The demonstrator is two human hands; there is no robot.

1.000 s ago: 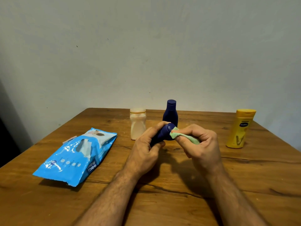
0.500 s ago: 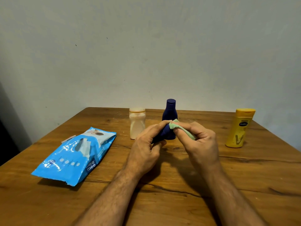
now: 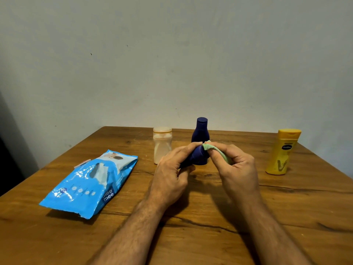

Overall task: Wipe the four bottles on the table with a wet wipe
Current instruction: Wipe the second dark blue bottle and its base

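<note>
Four bottles are in view, though one is mostly hidden. That one is a small dark blue bottle [image 3: 193,159], held tilted above the table [image 3: 286,207] in the left hand [image 3: 172,176], whose fingers [image 3: 183,150] are curled round its body with the thumb beneath; only a short stretch of glossy navy plastic with a thin pale seam line shows between the two hands. The right hand [image 3: 236,169] pinches a crumpled pale green wet wipe [image 3: 212,148] between thumb and bent fingers and presses it against the exposed end of that bottle.

Directly behind the hands stands a taller dark blue bottle [image 3: 200,132], upright, with a narrow neck, a cylindrical cap of the same navy and a body that widens downward; its lower part is hidden by the held bottle and fingers. Just to its left stands a squat translucent cream bottle [image 3: 162,146], upright, with a wide pale lid and a faint orange ring under it. Well apart at the right side stands a yellow bottle [image 3: 282,152], upright, with a flat yellow cap, a small dark oval label and a large letter V printed low on its front.

On the left half of the wooden table lies a shiny blue pack of wipes [image 3: 89,184], flat, its flap open with a white sheet showing, and "mee mee" printed near one edge.
</note>
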